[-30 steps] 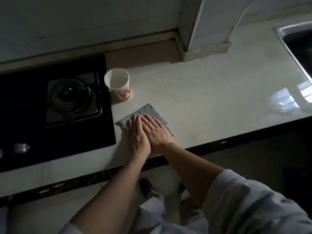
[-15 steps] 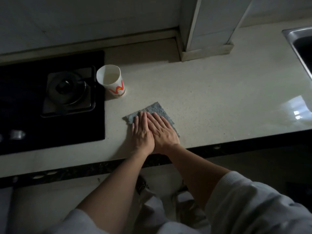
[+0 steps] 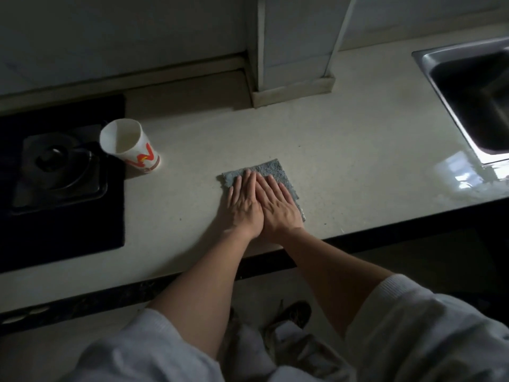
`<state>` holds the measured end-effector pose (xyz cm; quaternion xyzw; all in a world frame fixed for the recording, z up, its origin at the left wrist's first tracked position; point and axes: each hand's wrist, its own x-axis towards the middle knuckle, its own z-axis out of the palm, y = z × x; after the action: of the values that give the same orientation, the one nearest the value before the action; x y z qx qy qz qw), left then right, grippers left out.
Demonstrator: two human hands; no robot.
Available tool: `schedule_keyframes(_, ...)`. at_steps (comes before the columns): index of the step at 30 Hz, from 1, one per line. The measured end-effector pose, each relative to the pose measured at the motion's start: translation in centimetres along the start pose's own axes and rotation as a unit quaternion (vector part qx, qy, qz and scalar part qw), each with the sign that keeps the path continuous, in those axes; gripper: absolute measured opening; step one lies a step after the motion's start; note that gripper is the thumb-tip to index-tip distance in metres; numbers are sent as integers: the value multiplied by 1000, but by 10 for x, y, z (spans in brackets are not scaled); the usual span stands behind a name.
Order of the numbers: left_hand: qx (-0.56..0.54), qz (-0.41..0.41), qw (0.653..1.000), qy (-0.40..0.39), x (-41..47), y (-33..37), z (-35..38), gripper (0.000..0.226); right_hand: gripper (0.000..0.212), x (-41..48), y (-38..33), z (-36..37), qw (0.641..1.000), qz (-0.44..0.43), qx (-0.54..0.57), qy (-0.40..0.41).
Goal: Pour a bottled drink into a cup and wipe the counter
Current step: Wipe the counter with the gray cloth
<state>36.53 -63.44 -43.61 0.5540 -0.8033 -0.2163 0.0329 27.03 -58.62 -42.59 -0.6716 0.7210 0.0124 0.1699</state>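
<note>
Grey cloth (image 3: 271, 168), under flat, straight-fingered L hand (image 3: 242, 206) & R hand (image 3: 279, 208), has slid right, away from cup (image 3: 129, 146): counter-wiping likely underway.

Both hands, left (image 3: 243, 206) and right (image 3: 278, 206), flat on cloth (image 3: 271, 169). Paper cup (image 3: 129, 146) far left of them, beside gas hob (image 3: 59, 172); sink (image 3: 473, 86) far right.

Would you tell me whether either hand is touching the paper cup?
No, the left hand and the right hand lie flat on the grey cloth, and the paper cup stands apart beside the stove.
</note>
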Motion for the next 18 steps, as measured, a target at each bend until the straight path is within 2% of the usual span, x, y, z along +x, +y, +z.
schedule_keyframes(5, -16, 9, 1000, -15, -4, -4, -6, 58, 80, -3, -8, -6, 1000, 5, 0, -25)
schedule_keyframes(9, -9, -35, 999, -8, -34, -25, -15, 59, 84, -13, -38, -9, 999, -32, -6, -30)
schedule_keyframes(11, -28, -47, 998, 17, -49, -46, -18, 61, 88, -14, -59, -10, 997, -71, -13, -14)
schedule_keyframes(15, -133, -83, 985, 73, -45, -63, -24, 51, 62, 8, -76, -7, 993, -106, -36, 40)
schedule_keyframes(18, -88, -104, 985, 105, -36, -52, -16, 56, 77, 14, -69, 4, 994, -92, -58, 18)
